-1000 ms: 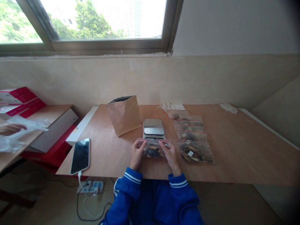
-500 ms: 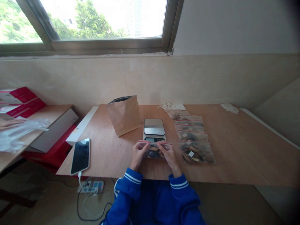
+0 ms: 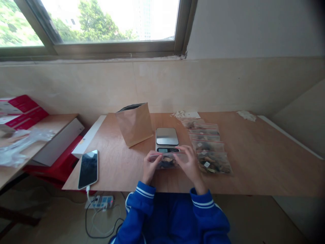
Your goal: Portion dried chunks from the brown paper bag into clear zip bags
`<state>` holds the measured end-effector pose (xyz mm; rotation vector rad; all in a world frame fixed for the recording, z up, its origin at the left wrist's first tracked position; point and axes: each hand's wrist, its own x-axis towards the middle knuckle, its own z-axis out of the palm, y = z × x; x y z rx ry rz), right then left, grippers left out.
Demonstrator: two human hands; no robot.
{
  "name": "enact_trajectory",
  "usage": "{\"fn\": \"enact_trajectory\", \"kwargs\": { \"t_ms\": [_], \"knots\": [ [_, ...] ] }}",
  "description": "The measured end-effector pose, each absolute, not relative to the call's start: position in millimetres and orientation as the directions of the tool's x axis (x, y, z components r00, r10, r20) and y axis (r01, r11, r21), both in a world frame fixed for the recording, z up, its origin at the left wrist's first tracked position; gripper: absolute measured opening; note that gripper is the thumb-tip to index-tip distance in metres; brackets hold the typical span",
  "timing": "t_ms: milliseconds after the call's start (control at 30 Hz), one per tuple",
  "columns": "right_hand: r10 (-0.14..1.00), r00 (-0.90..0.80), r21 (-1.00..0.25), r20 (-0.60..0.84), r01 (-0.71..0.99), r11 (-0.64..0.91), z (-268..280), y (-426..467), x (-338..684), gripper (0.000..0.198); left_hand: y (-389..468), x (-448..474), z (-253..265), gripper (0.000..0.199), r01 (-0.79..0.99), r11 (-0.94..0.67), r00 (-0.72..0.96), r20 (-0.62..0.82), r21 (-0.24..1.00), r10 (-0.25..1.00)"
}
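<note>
A clear zip-lock bag (image 3: pixel 166 163) with a red seal strip and dark, dried pieces inside stands at the table's front, just before the digital kitchen scale (image 3: pixel 167 137). My left hand (image 3: pixel 149 166) pinches the bag's top edge near its left end. At the bag's right end is my right hand (image 3: pixel 191 166), its thumb close to the seal and its forefinger raised apart from it, over the scale's front. Right of that hand, a row of filled zip-lock bags (image 3: pixel 215 163) overlaps backward; the nearest bears a small white label.
Left of the scale stands an open brown paper pouch (image 3: pixel 135 125). A phone (image 3: pixel 88 169) on a charging cable lies at the table's left edge. White scraps (image 3: pixel 179 114) lie at the back, and a white crumpled item (image 3: pixel 246 116) at back right. A power strip (image 3: pixel 100 202) is below.
My right hand has loosened its pinch on the seal and spread its fingers, shifting slightly right and up. My left hand still pinches the bag.
</note>
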<state>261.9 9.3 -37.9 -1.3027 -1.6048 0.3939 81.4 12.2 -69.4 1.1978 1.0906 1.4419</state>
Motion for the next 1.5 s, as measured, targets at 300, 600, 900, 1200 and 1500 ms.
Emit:
{"fn": "enact_trajectory", "kwargs": {
  "t_ms": [300, 600, 900, 1200, 1500],
  "knots": [
    [0.82, -0.448, -0.384, 0.356, 0.73, 0.565, -7.2, 17.9, 245.3, 0.019, 6.3, 84.3, -64.5, 0.025, -0.081, -0.244, 0.023, 0.246, 0.966, 0.969],
    [0.836, -0.505, -0.182, 0.215, 0.82, 0.543, 10.1, 16.0, 239.8, 0.02, 4.8, 81.7, -67.1, 0.025, -0.1, -0.263, 0.024, 0.266, 0.96, 0.964],
    [0.788, -0.467, -0.264, 0.402, 0.764, 0.588, -13.5, 24.7, 252.2, 0.017, 5.7, 71.7, -67.9, 0.021, -0.067, -0.314, -0.065, 0.31, 0.947, 0.949],
    [0.738, -0.49, -0.246, 0.464, 0.729, 0.639, -25.7, 25.1, 245.0, 0.022, 10.4, 73.4, -67.8, 0.022, -0.027, -0.249, -0.028, 0.248, 0.968, 0.968],
    [0.746, -0.402, -0.247, 0.531, 0.769, 0.59, -32.9, 23.7, 251.4, 0.022, 17.4, 75.0, -72.7, 0.02, -0.034, -0.258, -0.098, 0.254, 0.965, 0.962]
  ]
}}
